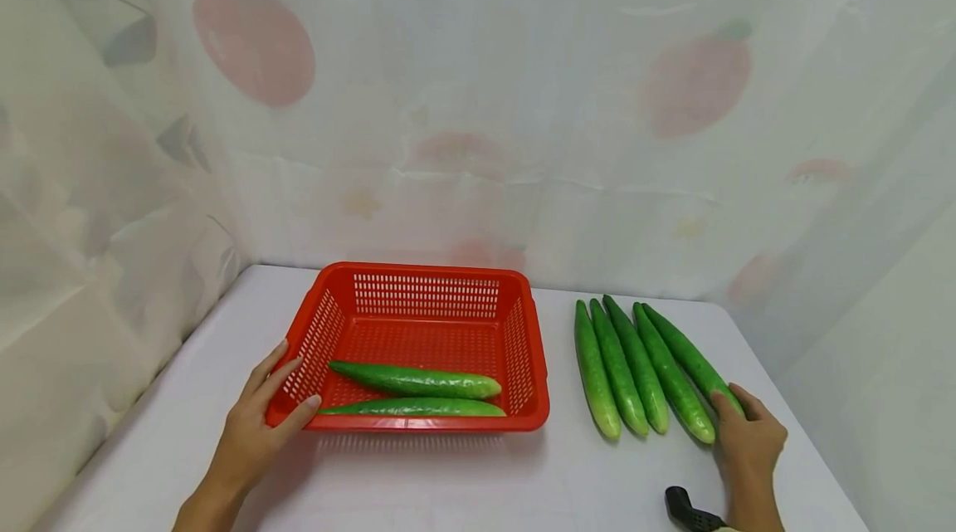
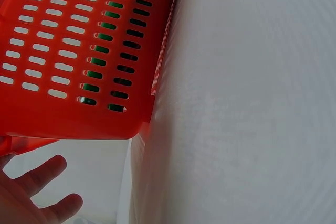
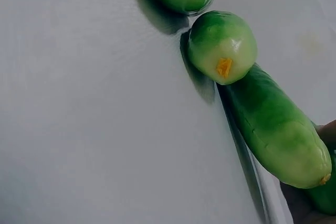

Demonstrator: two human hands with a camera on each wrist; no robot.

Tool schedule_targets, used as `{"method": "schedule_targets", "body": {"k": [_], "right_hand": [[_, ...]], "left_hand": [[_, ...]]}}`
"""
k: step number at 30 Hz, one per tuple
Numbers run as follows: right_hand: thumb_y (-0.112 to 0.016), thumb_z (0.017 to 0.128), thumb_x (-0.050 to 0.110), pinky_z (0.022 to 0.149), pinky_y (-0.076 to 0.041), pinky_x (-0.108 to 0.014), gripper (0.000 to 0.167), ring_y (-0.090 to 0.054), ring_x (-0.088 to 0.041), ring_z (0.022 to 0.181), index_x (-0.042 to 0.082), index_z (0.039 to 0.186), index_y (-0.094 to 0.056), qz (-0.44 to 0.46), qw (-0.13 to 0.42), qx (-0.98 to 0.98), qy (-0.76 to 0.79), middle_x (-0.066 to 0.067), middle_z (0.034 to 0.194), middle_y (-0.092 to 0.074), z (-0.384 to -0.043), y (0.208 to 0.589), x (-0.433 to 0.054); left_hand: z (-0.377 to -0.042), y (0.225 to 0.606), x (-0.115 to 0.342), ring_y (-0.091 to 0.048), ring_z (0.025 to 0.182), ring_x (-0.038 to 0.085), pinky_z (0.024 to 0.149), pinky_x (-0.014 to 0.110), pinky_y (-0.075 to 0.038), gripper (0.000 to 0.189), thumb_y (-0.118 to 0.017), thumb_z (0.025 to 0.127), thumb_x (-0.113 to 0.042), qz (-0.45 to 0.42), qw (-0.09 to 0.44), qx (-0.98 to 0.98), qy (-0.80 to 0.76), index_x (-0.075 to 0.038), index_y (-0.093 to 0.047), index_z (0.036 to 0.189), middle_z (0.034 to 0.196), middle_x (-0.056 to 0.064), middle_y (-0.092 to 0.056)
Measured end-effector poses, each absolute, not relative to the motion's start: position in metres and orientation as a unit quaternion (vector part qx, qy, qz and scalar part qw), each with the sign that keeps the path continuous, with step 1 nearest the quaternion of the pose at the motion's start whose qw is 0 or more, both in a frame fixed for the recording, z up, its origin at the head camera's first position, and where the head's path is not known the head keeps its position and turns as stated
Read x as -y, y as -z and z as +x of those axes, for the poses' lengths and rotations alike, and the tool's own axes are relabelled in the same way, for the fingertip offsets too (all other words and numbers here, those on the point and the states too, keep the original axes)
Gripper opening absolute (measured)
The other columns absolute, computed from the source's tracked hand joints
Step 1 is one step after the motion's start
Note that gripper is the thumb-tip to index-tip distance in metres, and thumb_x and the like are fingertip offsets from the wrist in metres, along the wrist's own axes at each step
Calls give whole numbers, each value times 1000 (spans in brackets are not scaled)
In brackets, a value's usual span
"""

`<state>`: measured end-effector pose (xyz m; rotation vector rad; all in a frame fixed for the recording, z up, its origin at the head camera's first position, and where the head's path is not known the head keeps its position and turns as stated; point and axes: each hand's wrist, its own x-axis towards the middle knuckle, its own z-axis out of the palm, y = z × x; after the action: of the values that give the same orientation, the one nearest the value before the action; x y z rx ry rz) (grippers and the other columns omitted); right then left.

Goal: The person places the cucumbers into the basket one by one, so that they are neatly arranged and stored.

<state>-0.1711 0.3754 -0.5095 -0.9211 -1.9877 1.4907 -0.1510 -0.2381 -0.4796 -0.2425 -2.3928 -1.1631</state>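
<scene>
A red plastic basket with slotted walls stands left of centre, and two long green cucumbers lie crosswise in its front part. At its front left corner my left hand holds the rim, thumb over the front edge and fingers over the left side. Two fingers stand spread below the basket in the left wrist view. My right hand grips the front end of the rightmost cucumber. Beside it several more cucumbers lie in a row. In the right wrist view a neighbouring cucumber partly hides this grip.
White cloth covers the table. A pale curtain with fruit prints hangs behind and along both sides. A black wrist-worn piece juts out left of my right wrist.
</scene>
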Motion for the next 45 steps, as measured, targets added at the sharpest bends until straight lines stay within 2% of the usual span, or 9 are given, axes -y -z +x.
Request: {"method": "schedule_targets", "body": {"k": [4, 7, 19, 25, 33, 39, 45], "right_hand": [[-67, 90, 36, 88, -37, -16, 57, -46, -21, 118, 8, 137, -54, -340, 240, 724, -550, -15, 135, -51, -168, 505, -376], [-67, 90, 36, 80, -38, -10, 57, -47, -18, 116, 8, 138, -54, -334, 245, 723, -553, -14, 134, -50, -167, 500, -374], [-74, 87, 29, 85, -39, -9, 52, -46, -14, 119, 7, 132, -60, -310, 266, 692, -595, -5, 126, -55, -168, 488, -357], [-76, 85, 22, 84, -41, -10, 49, -49, -15, 116, 5, 129, -62, -286, 270, 683, -615, -1, 120, -58, -169, 473, -351], [-77, 84, 23, 74, -42, -9, 49, -49, -16, 106, 6, 128, -63, -242, 253, 706, -615, -4, 121, -56, -166, 448, -341], [-77, 85, 24, 74, -42, -11, 51, -50, -14, 104, 5, 130, -62, -209, 230, 738, -598, -2, 120, -56, -164, 439, -338], [-72, 88, 33, 77, -42, -11, 51, -50, -12, 109, 10, 132, -60, -175, 201, 782, -563, -1, 125, -55, -161, 427, -333]], "left_hand": [[-151, 480, 238, -30, 132, 1, 93, 9, -21, 56, -77, 83, -16, -85, 229, 873, 423, -7, -56, 134, 151, -2, -34], [-151, 480, 238, -29, 131, 1, 93, 8, -21, 57, -76, 83, -17, -82, 226, 873, 424, -8, -55, 135, 152, -3, -33], [-151, 479, 238, -29, 132, 2, 93, 8, -21, 57, -76, 84, -18, -79, 223, 874, 424, -7, -55, 135, 152, -3, -33], [-151, 479, 237, -30, 132, 3, 93, 7, -22, 56, -76, 84, -17, -81, 223, 872, 427, -6, -55, 134, 151, -1, -33], [-152, 479, 238, -30, 131, 2, 91, 6, -23, 56, -76, 84, -18, -79, 224, 875, 422, -7, -56, 134, 151, -2, -33], [-152, 479, 238, -30, 132, 2, 92, 7, -22, 56, -77, 84, -19, -81, 223, 875, 421, -7, -55, 135, 151, -2, -33], [-151, 479, 238, -30, 132, 3, 93, 7, -21, 56, -76, 84, -19, -80, 222, 875, 423, -8, -55, 135, 151, -2, -33]]}}
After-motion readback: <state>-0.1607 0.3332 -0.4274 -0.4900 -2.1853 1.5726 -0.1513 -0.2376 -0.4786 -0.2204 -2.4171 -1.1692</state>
